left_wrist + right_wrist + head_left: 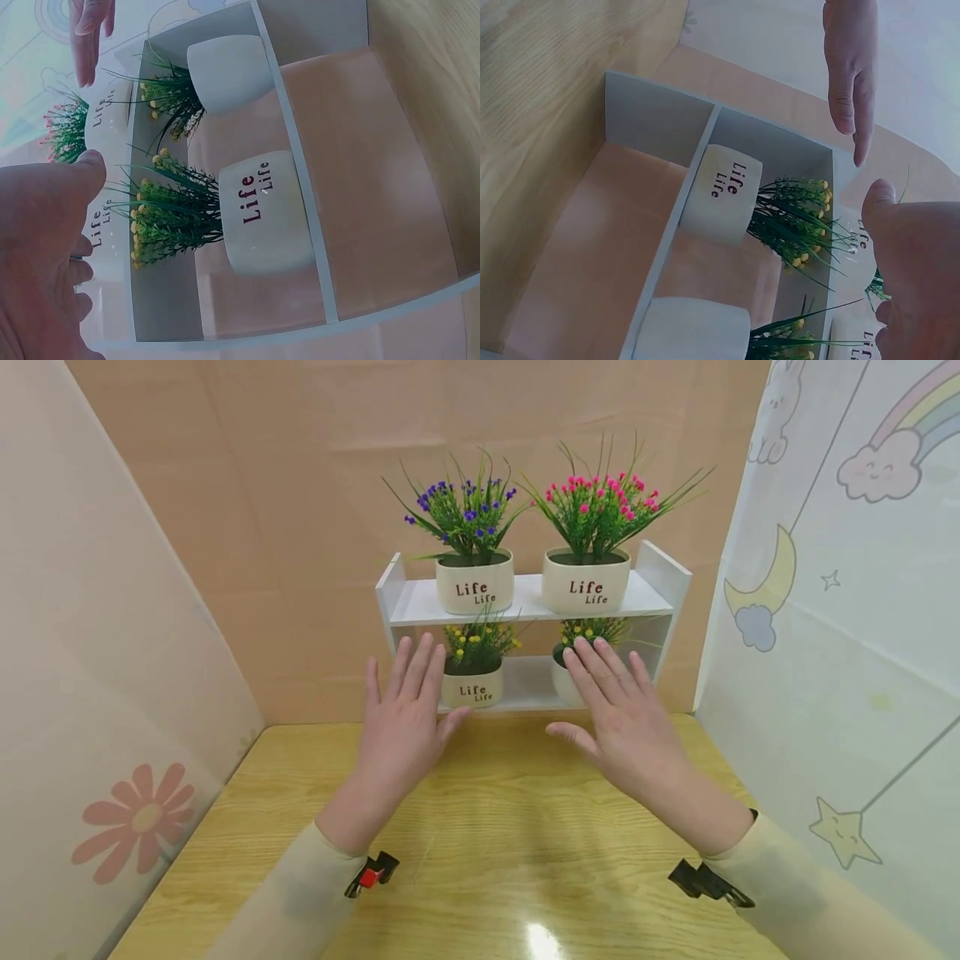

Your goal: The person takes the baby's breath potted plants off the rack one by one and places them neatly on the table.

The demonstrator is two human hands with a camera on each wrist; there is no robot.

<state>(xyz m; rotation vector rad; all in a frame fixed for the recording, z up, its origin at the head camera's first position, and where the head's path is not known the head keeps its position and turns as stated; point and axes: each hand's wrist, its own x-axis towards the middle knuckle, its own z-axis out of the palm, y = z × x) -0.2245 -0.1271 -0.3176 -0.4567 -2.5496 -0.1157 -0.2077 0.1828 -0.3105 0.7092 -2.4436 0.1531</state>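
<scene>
Both hands hover in front of a white two-tier shelf (525, 606), palms down and fingers straight, holding nothing. My left hand (405, 718) is nearest the lower left pot (472, 691) of yellow flowers, marked "Life". My right hand (626, 718) partly hides the lower right pot (566, 681), also with yellow flowers. On the upper board stand a pot of purple flowers (475, 585) at left and a pot of pink flowers (586, 583) at right. In the left wrist view, both yellow-flowered pots show inside the shelf, the nearer pot (266, 214) with its lettering visible.
The shelf stands at the back of a wooden table (487, 843), against a peach-coloured backdrop (300, 527). A white panel with cartoon drawings (840, 610) stands at right, and one with a pink flower print (135, 822) at left.
</scene>
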